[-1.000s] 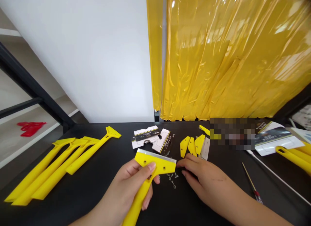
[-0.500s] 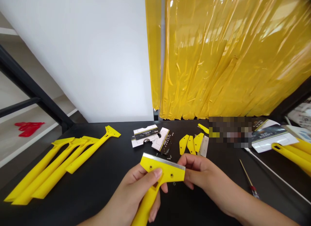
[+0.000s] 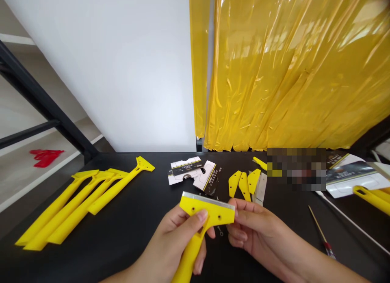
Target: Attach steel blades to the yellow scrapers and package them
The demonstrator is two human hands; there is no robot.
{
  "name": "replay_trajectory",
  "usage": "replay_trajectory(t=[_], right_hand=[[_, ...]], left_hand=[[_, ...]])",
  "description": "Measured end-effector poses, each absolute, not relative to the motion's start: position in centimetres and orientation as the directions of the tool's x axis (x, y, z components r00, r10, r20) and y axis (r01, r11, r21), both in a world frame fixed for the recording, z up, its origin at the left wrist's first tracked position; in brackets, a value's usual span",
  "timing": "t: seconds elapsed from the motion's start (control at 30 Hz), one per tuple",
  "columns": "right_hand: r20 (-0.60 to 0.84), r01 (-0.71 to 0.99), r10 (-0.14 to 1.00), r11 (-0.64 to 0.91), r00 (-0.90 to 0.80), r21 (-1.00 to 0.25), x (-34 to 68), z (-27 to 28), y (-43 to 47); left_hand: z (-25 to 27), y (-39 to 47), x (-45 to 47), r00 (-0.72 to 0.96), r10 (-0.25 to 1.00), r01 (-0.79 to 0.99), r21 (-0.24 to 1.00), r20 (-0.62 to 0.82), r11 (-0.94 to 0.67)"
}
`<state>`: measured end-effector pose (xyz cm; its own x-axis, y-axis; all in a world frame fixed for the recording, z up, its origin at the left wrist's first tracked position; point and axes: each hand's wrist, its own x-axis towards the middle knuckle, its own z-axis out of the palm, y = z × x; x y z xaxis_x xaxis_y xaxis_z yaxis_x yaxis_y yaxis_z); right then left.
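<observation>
Gripping the yellow plastic scraper [image 3: 204, 218], left hand [image 3: 179, 244] wraps its handle; right hand [image 3: 252, 230] pinches the head's corner, likely fitting screws next.

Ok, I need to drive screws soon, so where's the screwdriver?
The screwdriver lies on the black table, right of the right hand, red handle nearest you.

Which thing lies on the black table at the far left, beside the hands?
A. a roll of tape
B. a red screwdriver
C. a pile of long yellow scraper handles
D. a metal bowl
C: a pile of long yellow scraper handles lies on the black table, left of the left hand, which holds a yellow scraper.
</observation>
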<state>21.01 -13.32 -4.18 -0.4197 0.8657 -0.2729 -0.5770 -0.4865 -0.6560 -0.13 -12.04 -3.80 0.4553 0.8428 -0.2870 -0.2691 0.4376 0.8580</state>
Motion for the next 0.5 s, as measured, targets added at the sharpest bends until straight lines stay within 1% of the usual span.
replay_trajectory(t=[0.17, 0.33, 0.5], right_hand=[[-0.270, -0.587, 0.852, -0.508, -0.448, -0.631, 20.81, -4.48, -13.30], [-0.237, -0.620, 0.866, -0.484, -0.440, -0.618, 21.33, -4.50, -13.47], [-0.208, -0.577, 0.850, -0.488, -0.483, -0.655, 21.50, -4.31, -13.66]], left_hand=[[-3.85, -11.96, -0.07, 0.469, 0.828, -0.259, 0.849, -0.307, 0.461], [-3.32, -11.82, -0.15, 0.430, 0.859, -0.291, 0.858, -0.278, 0.424], [-3.17, -11.82, -0.18, 0.428, 0.865, -0.306, 0.858, -0.262, 0.412]])
